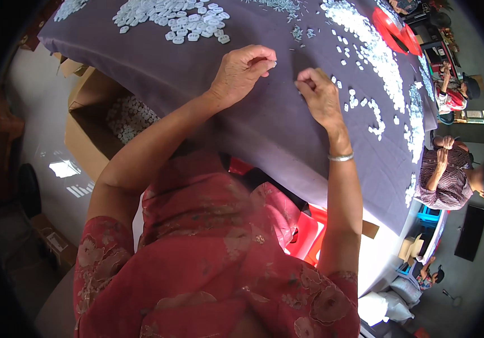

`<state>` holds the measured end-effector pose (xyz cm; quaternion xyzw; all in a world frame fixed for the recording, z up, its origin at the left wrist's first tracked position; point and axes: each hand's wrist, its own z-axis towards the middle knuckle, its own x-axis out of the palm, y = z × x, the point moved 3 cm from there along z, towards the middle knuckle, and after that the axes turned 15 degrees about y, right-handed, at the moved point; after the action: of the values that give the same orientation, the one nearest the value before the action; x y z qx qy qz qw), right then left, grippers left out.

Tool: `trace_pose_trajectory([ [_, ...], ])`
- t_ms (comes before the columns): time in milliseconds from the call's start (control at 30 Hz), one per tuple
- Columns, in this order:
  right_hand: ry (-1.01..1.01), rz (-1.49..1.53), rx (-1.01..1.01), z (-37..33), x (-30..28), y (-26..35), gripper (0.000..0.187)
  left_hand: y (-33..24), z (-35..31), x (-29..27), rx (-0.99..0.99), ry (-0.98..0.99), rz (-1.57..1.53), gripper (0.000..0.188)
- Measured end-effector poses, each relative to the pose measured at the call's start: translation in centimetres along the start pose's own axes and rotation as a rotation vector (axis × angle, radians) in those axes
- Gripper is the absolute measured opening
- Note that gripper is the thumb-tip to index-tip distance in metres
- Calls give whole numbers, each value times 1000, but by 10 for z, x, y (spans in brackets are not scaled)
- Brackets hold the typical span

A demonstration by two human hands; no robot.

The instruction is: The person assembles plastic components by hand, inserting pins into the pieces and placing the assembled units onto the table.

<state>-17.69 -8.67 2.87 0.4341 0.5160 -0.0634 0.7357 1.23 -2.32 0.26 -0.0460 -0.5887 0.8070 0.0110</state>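
Observation:
Over the grey cloth on the table (275,118), both of my hands are raised close together with a gap between them. My left hand (237,74) is closed in a pinch, and a tiny pale bit shows at its fingertips, too small to name. To its right, my right hand (322,98) has its fingers curled in and thumb pressed to them; anything in them is hidden. Beyond my left hand lies a pile of small white plastic pieces (188,22). Loose white pieces (353,101) lie just right of my right hand. Small grey-green slim parts (297,32) are scattered farther off.
A long heap of white pieces (380,53) runs down the table's right side, near a red dish (388,31). An open cardboard box (87,112) with more pieces stands below the left edge. Several other people sit at the right, one in a striped shirt (444,180). A red stool (306,231) is underneath.

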Motion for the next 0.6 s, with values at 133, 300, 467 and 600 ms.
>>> trace_pose_trajectory([
  [133,26,143,56,-24,-9,-12,4,2,0,4,19,27,63,11],
  [300,-78,455,29,-23,-14,-26,2,1,1,4,-27,22,126,11],
  [467,-84,524,112,-29,-25,-33,5,1,3,5,-8,32,136,14],
  [600,17,361,14,-23,-23,-15,4,0,3,6,1,30,99,14],
])
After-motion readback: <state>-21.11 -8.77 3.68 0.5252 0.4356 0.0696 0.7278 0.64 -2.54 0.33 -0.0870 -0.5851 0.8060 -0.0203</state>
